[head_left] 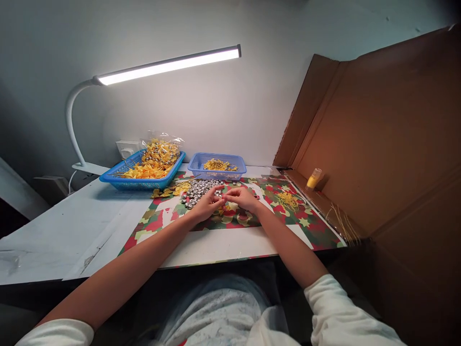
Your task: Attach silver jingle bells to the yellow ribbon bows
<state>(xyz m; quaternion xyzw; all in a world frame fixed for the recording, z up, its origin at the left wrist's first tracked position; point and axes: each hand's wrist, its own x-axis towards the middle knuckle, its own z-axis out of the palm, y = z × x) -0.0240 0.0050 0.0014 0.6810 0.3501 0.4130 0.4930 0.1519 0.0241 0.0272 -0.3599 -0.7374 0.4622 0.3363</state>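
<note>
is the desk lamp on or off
On: the desk lamp bar glows bright white along its length and lights the wall behind it and the blue baskets below.

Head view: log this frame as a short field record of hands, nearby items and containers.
left hand: fingertips meet the right hand's, pinching something too small to identify
right hand: over the patterned mat
nearest items: pile of silver bells beside the left hand
containers: large blue basket of yellow bows; small blue basket of gold strings
lighting: desk lamp, on
right side: cardboard box; small yellow bottle
</note>
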